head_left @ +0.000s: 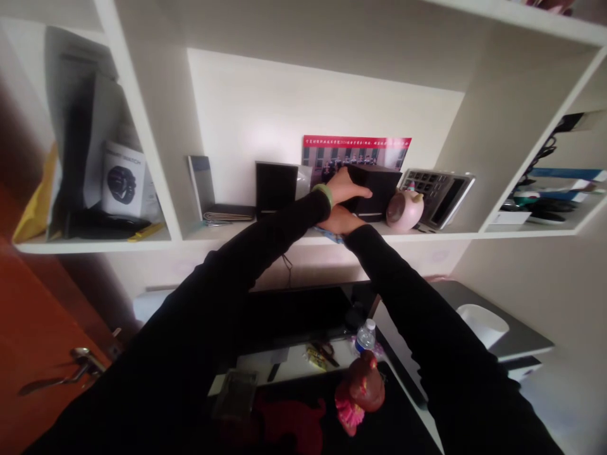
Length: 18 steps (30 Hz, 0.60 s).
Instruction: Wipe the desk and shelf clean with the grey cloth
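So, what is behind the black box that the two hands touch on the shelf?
Behind the black box stands a group photograph with a red banner. Its top shows; the box and left hand cover its lower part.

- The box (379, 189) is black.
- The long sleeves (265, 243) are black too.
- The wrist band (322, 194) is green.
- The poster (356, 144) has a red stripe on top.
- The round pot (404, 210) is pink.
- The shelf (427, 235) is white.
- The bag (35, 202) is yellow.
- The door (33, 322) is orange-brown.
- The toy (363, 388) is red and pink.
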{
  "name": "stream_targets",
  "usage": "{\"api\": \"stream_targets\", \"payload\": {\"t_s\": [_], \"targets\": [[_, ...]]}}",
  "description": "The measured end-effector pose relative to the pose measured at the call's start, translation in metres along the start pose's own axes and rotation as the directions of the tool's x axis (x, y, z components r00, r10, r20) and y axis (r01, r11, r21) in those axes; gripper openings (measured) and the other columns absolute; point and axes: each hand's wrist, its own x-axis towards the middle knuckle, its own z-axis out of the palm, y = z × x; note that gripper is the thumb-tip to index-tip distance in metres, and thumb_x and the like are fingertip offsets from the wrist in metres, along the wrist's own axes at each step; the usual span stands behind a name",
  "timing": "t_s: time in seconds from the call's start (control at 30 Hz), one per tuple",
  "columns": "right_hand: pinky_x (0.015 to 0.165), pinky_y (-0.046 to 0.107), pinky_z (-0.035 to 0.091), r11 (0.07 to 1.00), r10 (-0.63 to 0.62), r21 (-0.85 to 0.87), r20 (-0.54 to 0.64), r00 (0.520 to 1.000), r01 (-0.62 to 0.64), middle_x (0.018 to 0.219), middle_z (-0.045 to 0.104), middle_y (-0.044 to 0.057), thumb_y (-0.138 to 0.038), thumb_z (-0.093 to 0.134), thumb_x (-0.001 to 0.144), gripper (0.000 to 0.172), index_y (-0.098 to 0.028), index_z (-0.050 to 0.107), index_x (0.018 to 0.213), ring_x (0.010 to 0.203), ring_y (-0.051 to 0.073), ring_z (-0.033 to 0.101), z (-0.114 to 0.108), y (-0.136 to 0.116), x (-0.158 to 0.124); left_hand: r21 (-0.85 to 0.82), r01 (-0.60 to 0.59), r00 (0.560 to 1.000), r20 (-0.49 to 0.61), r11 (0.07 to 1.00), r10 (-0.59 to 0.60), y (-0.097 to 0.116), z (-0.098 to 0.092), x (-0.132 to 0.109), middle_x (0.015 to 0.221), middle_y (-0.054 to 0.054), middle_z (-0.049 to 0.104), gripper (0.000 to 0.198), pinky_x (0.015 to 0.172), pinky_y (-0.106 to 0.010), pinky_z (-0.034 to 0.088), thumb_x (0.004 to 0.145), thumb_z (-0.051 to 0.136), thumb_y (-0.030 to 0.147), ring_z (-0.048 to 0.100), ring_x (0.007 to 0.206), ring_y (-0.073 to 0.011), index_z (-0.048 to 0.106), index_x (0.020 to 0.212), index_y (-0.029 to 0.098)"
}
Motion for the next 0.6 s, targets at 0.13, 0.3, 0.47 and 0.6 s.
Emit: {"api": "stream_targets", "payload": {"t_s": [0.13,0.3,0.47,0.6], "targets": [[0.124,0.046,0.051,0.998,0.008,-0.064,0.064,0.998,-0.004,0.157,0.068,0.015,-0.04,0.057,0.108,0.048,-0.018,0.075,0.148,0.147,0.038,0.065,-0.004,-0.007,-0.002,-0.075,-0.048,0.992,-0.121,0.996,0.039,0.0,-0.012,0.002,0.132,-0.016,0.076,0.063,0.119,-0.047,0.052,0.074,0.091,0.018,0.066,0.135,-0.0348,0.07,0.133,0.012],[0.121,0.048,0.051,0.992,0.023,-0.127,0.092,0.996,-0.011,0.158,0.067,0.018,-0.04,0.051,0.11,0.051,-0.015,0.071,0.15,0.147,0.039,0.064,-0.007,-0.008,-0.004,-0.207,-0.052,0.968,-0.25,0.977,-0.001,0.012,-0.041,-0.006,0.13,-0.014,0.075,0.058,0.115,-0.053,0.053,0.079,0.087,0.016,0.066,0.133,-0.0347,0.067,0.134,0.016],[0.118,0.042,0.051,0.997,-0.013,-0.08,0.09,0.996,0.02,0.151,0.072,0.017,-0.036,0.049,0.109,0.044,-0.017,0.075,0.139,0.139,0.033,0.069,-0.012,0.013,-0.003,-0.263,-0.08,0.956,-0.294,0.961,-0.001,0.023,-0.057,-0.025,0.126,-0.012,0.073,0.054,0.113,-0.059,0.053,0.083,0.081,0.011,0.064,0.136,-0.0386,0.066,0.136,0.014],[0.1,0.037,0.057,0.993,-0.001,-0.119,0.077,0.997,0.01,0.113,0.083,0.016,-0.032,0.053,0.105,0.029,-0.019,0.078,0.097,0.112,0.031,0.078,-0.013,0.043,0.003,-0.263,-0.076,0.968,-0.252,0.962,0.008,0.019,-0.057,-0.033,0.126,-0.013,0.076,0.062,0.117,-0.058,0.053,0.077,0.085,0.011,0.067,0.133,-0.0369,0.068,0.137,0.017]]}}
